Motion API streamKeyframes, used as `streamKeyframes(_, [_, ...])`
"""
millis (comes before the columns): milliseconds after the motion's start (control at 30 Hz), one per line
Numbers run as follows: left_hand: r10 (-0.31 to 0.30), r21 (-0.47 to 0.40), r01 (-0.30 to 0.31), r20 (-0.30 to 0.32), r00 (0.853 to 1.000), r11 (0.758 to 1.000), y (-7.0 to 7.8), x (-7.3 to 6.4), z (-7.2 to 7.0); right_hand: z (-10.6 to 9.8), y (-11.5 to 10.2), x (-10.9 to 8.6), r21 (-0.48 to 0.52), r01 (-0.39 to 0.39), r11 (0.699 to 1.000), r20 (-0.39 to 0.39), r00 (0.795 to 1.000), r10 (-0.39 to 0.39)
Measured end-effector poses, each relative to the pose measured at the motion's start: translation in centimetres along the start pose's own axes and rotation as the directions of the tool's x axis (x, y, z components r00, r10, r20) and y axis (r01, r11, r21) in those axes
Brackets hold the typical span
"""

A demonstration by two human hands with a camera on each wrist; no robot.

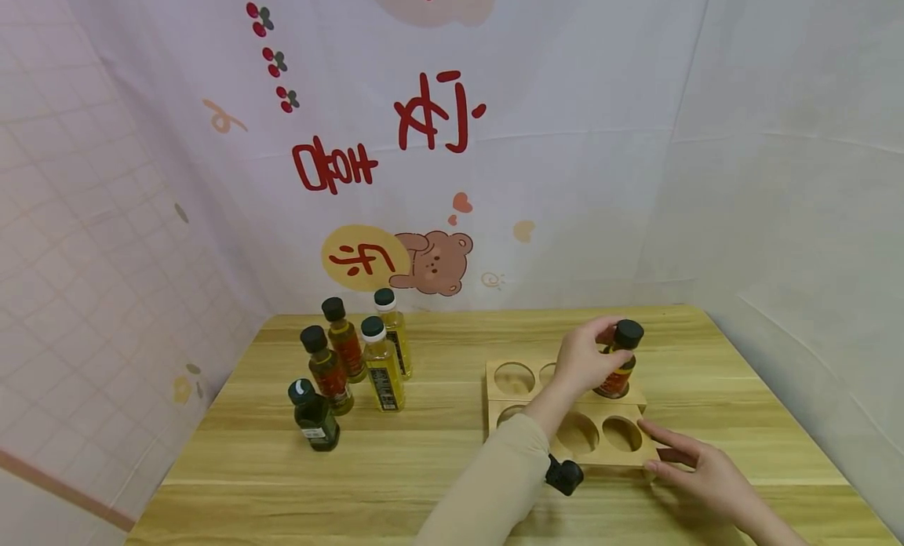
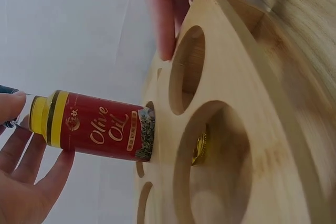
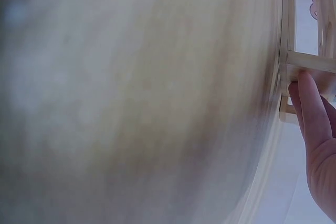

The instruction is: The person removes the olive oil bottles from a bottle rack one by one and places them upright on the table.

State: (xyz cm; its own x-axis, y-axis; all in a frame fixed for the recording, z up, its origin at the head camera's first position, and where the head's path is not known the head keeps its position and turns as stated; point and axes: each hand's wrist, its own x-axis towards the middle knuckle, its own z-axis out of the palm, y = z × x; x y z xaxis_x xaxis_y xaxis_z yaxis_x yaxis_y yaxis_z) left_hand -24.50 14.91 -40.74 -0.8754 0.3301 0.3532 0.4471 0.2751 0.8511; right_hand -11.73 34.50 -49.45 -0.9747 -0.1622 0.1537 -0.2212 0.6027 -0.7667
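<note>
My left hand (image 1: 588,358) grips an olive oil bottle (image 1: 614,381) by its neck, just below the black cap. In the left wrist view the bottle (image 2: 105,127) shows a red label and yellow band, its base down in a round hole. That hole is at the back right of a wooden bottle rack (image 1: 596,418) with two stepped rows of holes. My right hand (image 1: 699,471) holds the rack's front right corner, thumb at the front and fingers along the side. The right wrist view shows its fingers (image 3: 315,111) against the rack's end panel (image 3: 312,62).
Left of the rack stand two red-labelled bottles (image 1: 330,377), two clear bottles of yellow oil (image 1: 384,373) and a short dark green bottle (image 1: 315,422). A black wrist camera (image 1: 563,475) overlaps the rack's front edge. Printed cloth (image 1: 565,177) hangs behind the wooden table (image 1: 233,467).
</note>
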Motion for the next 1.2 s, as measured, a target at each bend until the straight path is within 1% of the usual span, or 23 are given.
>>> streamKeyframes(133, [-0.001,-0.068,0.000,-0.011,1.000,0.998,0.7,0.1,-0.8,0.1,0.1,-0.1,-0.003,0.011,1.000,-0.002,1.000,-0.011])
streamKeyframes(200, [0.022,-0.094,-0.023,-0.015,1.000,0.995,1.2,0.2,-1.3,0.1,0.1,-0.1,-0.007,0.009,1.000,-0.001,1.000,-0.009])
streamKeyframes(300, [0.070,-0.098,-0.070,-0.011,0.998,0.993,2.0,0.3,-2.0,0.0,0.1,0.0,-0.013,-0.007,1.000,0.005,1.000,0.007])
streamKeyframes(400, [0.105,-0.082,-0.105,-0.001,0.994,0.991,2.6,0.3,-2.7,-0.1,0.0,0.0,-0.008,-0.019,1.000,0.016,1.000,0.020])
streamKeyframes(567, [0.131,-0.085,-0.130,0.012,0.991,0.988,3.4,0.0,-3.7,-0.1,0.1,0.0,0.003,-0.012,1.000,0.014,1.000,0.012])
streamKeyframes(733, [0.131,-0.138,-0.127,0.019,0.991,0.982,3.8,-0.5,-4.6,0.0,0.2,0.0,0.017,0.003,1.000,0.008,1.000,-0.003])
streamKeyframes(933, [0.089,-0.217,-0.082,0.020,0.996,0.973,3.7,-1.2,-5.7,-0.1,0.1,0.0,0.006,-0.017,1.000,0.012,1.000,0.017])
streamKeyframes(1067, [0.068,-0.213,-0.063,0.017,0.998,0.975,3.5,-1.8,-6.6,0.0,0.1,0.0,0.021,-0.013,1.000,0.012,1.000,0.013])
streamKeyframes(1200, [0.091,-0.199,-0.086,0.013,0.996,0.976,3.1,-2.3,-7.7,0.1,0.2,-0.1,0.033,0.021,0.999,-0.002,1.000,-0.021])
